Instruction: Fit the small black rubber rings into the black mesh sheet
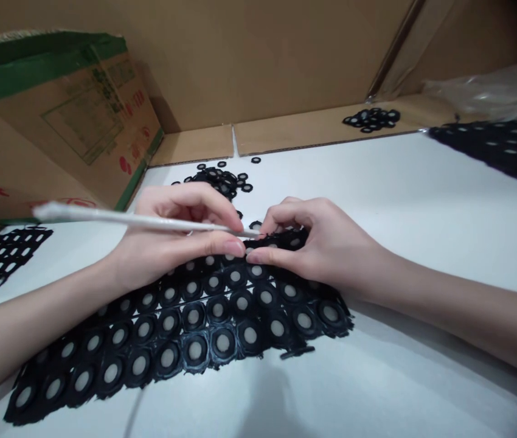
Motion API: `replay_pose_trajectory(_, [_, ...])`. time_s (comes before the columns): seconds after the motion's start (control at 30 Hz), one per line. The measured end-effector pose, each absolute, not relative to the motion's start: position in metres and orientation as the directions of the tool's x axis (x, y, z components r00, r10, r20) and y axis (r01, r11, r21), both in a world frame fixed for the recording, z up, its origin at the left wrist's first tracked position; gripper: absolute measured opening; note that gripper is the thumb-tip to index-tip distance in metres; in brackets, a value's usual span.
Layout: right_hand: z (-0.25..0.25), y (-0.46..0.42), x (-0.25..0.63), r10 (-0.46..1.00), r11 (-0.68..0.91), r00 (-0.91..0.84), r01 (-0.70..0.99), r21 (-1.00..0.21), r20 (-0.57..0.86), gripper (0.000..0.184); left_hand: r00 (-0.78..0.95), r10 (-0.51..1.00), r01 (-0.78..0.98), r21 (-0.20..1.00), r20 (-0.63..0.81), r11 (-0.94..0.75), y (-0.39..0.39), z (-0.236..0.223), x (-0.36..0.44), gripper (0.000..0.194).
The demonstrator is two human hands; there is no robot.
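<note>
Single head view, worn cam: looks forward and down on the grip from the wearer's side, close range. Left hand (pixel 180 228) and right hand (pixel 320 243) meet near mid-frame, on the white tool (pixel 167 222) and black sheet (pixel 194 316). Coverage: sheet's front edge on the near side of the grip, white tabletop (pixel 331 176) and cardboard wall (pixel 263 61) beyond, printed carton (pixel 76 128) far left of it, cropped by frame edge.

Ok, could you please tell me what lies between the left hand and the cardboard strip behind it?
A loose pile of black rings on the white surface, seen in the head view.
</note>
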State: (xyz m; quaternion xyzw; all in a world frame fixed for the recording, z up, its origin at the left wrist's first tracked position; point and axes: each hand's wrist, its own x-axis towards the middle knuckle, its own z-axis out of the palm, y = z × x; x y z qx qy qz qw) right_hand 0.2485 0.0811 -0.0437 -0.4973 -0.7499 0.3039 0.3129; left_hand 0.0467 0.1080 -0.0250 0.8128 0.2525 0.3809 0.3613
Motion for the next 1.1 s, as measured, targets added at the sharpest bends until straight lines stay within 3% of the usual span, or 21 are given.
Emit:
replay_pose_trajectory(0.13, [-0.042, 0.081, 0.248, 0.939, 0.307, -0.308, 0.556, -0.772, 0.152, 0.016, 0.526, 0.678, 0.019, 0.791, 0.512, -0.612, 0.108, -0.029, 0.048, 0.011])
replay_pose_trajectory(0.33, [-0.042, 0.081, 0.247, 0.944, 0.297, -0.296, 0.560, -0.773, 0.148, 0.017, 0.542, 0.686, 0.179, 0.731, 0.485, -0.658, 0.101, -0.031, 0.053, 0.023])
replay_pose_trajectory(0.57, [-0.042, 0.081, 0.247, 0.943, 0.293, -0.302, 0.541, -0.788, 0.143, 0.017, 0.557, 0.639, 0.196, 0.665, 0.530, -0.721, 0.100, -0.031, 0.052, 0.021])
replay_pose_trajectory(1.1, [-0.042, 0.080, 0.247, 0.943, 0.281, -0.308, 0.536, -0.796, 0.126, 0.021, 0.662, 0.572, 0.183, 0.635, 0.485, -0.751, 0.096, -0.032, 0.053, 0.010])
